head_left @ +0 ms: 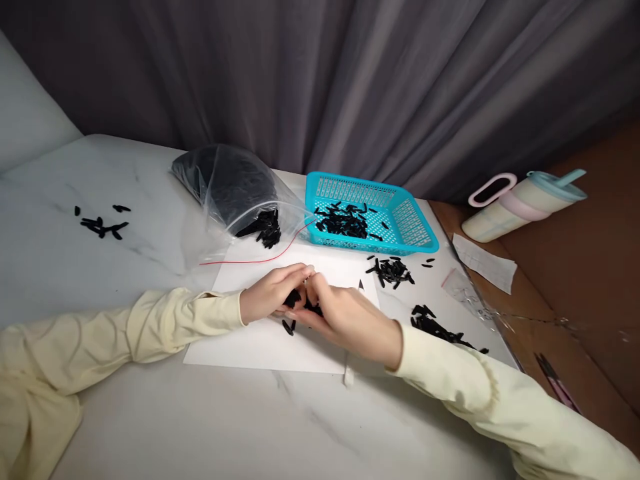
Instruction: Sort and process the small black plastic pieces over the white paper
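At the centre of the frame, on the white sheet point(260, 343), my left hand point(273, 293) and right hand point(345, 317) meet — fingers pinched together around small black pieces point(293, 299). More pieces lie in the basket point(415, 220) above — upper right.
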A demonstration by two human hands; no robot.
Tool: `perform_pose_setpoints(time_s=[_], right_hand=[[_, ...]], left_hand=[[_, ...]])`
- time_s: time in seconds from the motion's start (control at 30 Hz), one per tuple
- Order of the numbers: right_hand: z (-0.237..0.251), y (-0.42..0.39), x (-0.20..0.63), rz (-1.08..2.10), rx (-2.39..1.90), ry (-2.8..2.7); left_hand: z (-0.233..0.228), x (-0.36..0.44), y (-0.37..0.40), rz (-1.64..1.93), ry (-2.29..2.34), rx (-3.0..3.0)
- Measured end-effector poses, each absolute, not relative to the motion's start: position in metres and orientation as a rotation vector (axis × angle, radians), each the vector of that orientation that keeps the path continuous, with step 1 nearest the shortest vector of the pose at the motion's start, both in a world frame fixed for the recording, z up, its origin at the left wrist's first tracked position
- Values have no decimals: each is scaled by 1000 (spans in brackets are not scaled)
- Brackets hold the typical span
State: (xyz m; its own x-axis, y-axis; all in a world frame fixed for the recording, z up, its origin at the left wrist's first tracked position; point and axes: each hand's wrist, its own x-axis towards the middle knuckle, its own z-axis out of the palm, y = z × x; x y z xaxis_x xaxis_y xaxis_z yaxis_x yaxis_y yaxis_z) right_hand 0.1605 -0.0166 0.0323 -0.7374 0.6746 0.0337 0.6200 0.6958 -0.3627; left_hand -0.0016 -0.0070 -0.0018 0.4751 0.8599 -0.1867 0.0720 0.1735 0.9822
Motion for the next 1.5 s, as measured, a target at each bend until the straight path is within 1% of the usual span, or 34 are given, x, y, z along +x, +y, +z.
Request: perform_pose_setpoints(time_s=[0.1,0.17,0.4,0.6,0.8,0.9,0.97,1.03,1.1,1.27,1.33,1.4,1.5], right_hand=[[22,-14,150,340,-1012,-2784],[20,-15,150,275,-1025,-2810],[7,-35,152,233,-1269,-2643],[-12,-40,160,247,-1088,-2541],[-18,-40,164,41,-1038,-2488],[-17,-40,163,-116,-993,-2557],[-18,-40,164,-152,-948,-2596],[-19,-40,166,-87,-934,-2567],[-21,-39,168,88,-968,-2465],[-18,-34,172,798,-1035,-2075],[-14,-32,173,1000,-1041,-1955],[-12,-29,174,1121,-1055,-1884],[-11,-28,174,1197,-1059,-1841]], left_hand=[[-4,-2,-4,795,944,1431],[-4,-2,-3,799,944,1485],[0,0,-10,698,944,1618],[-1,1,-13,561,965,1600],[-6,2,-11,552,1032,1746],[-6,1,-13,546,1040,1711],[-6,1,-14,532,1036,1667],[-4,1,-14,524,1022,1627],[-1,2,-13,531,1011,1556],[2,2,-12,582,1065,1409],[2,0,-12,588,1066,1438],[0,-2,-13,593,1040,1486],[-2,-5,-14,585,994,1563]])
